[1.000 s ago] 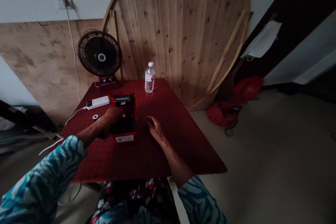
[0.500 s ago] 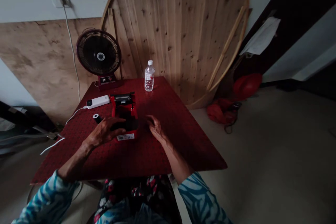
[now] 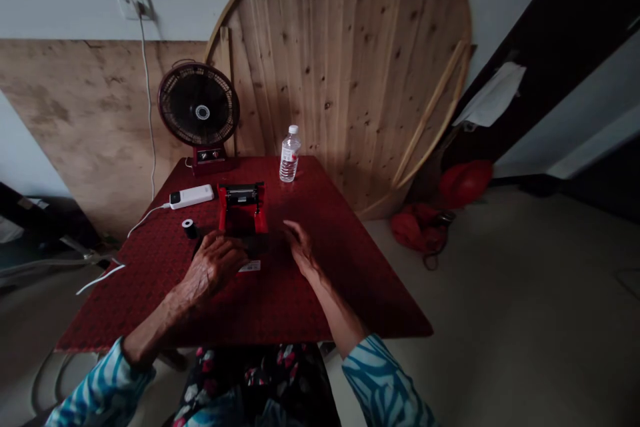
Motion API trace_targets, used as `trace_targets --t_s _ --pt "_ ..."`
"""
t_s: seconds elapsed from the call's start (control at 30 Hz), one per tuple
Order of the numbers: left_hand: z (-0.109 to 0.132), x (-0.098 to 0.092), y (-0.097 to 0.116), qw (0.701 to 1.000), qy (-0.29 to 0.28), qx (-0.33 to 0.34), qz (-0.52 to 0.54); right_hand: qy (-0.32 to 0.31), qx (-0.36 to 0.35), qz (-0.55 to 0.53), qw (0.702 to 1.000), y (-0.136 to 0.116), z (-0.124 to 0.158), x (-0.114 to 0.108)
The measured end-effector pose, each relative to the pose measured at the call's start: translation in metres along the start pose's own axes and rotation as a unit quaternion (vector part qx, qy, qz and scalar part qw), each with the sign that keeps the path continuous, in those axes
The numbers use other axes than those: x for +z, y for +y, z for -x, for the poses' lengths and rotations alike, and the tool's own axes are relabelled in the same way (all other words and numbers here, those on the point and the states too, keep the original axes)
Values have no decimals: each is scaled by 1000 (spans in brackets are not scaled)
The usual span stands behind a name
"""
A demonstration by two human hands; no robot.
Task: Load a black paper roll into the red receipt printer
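Head view | left hand (image 3: 215, 265) over near end of red printer (image 3: 243, 208), grip unclear | right hand (image 3: 299, 248) open, empty, just right of printer | black roll (image 3: 189, 228) at left

Printer mid-table, other things around it

A small printer (image 3: 243, 208) sits on the table (image 3: 310, 293), a power bank (image 3: 192, 197) and a small roll (image 3: 189, 228) to its left. Behind it stands a water bottle (image 3: 289, 155); a desk fan (image 3: 199, 107) takes the far left corner, backed by a round wooden tabletop (image 3: 350, 67) leaning upright.
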State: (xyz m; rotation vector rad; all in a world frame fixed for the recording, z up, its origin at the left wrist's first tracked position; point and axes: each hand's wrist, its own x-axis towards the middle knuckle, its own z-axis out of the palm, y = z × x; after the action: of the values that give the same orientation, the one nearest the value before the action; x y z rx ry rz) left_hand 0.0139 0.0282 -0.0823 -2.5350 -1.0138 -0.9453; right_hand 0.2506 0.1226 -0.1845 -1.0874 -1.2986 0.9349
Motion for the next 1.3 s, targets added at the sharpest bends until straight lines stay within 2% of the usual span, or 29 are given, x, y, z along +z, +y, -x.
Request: trace_targets --t_s 0.17,0.3,0.4,0.5,0.57,0.6,0.67,0.77,0.83,0.93,1.0,1.07,1.3 --pt "7 1 6 1000 10 -5 -9 -32 33 -104 993 -37 -47 40" --pt "12 2 9 1000 11 -13 -19 -24 65 -120 990 -63 -77 63" --pt "16 3 12 1000 0 -15 -11 -5 57 -112 992 -65 -65 64" --pt "20 3 14 999 -7 -36 31 12 17 -110 994 -57 -33 57" --pt "21 3 12 993 2 -69 91 13 23 -127 992 -51 -12 53" --pt "21 3 10 986 17 -107 129 14 32 -138 990 -49 -5 52" --pt "18 5 2 946 68 -236 210 16 47 -156 987 -47 3 51" --pt "7 12 -17 827 143 -442 315 17 46 -165 985 -45 3 52" --pt "-1 18 -30 756 140 -514 381 17 49 -176 983 -45 1 54" --pt "-8 26 -42 683 113 -560 455 22 61 -178 982 -46 1 55" --pt "-8 31 -45 656 122 -568 482 16 67 -176 982 -46 3 55" --pt "-7 34 -45 642 136 -562 502 5 64 -180 982 -46 4 55" --pt "-1 34 -35 647 125 -530 534 -4 45 -194 980 -47 8 54"
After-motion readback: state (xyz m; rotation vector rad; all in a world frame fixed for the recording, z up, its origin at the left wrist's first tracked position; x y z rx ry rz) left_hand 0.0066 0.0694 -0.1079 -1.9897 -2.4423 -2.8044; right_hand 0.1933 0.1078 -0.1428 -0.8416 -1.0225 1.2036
